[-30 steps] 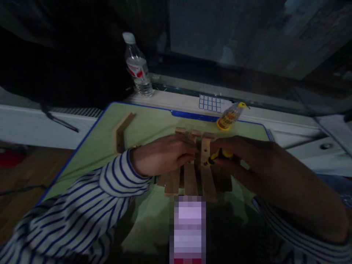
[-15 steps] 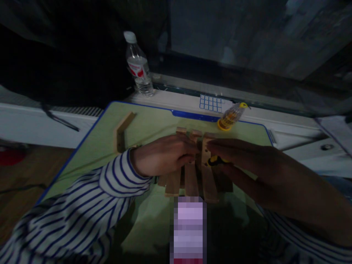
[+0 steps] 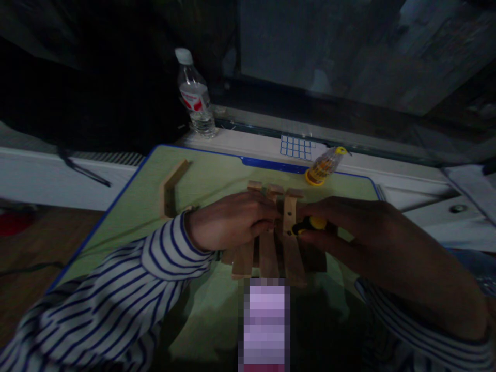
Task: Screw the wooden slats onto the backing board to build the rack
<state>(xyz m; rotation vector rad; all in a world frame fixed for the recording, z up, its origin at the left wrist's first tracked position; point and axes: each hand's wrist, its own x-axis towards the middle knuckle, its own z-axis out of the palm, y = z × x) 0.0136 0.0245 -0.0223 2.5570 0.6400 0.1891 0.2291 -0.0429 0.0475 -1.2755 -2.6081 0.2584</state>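
Note:
A small wooden slatted assembly (image 3: 268, 253) lies on the table in front of me, its slats side by side with upright pieces at the far end. My left hand (image 3: 236, 217) is closed over its left and middle parts; the fingertips are partly hidden among the wood. Between the thumb and fingers of my right hand (image 3: 344, 227) is a short black and yellow screwdriver (image 3: 312, 225). Its dark end points left, at the lower hole of the right upright piece (image 3: 290, 211). Whether the tip sits in a screw, I cannot tell.
An angled wooden piece (image 3: 167, 194) rests on the green table (image 3: 135, 206) at left. Toward the back right stands a clear tapered container (image 3: 324, 166) with yellow ends. Beyond the table are a water bottle (image 3: 197, 101) and a blue-and-white grid sheet (image 3: 295, 148) on the sill.
My right hand's fingers have gone from nearly straight to curled around the screwdriver handle, showing more of its yellow part. My left hand has stayed at the wood.

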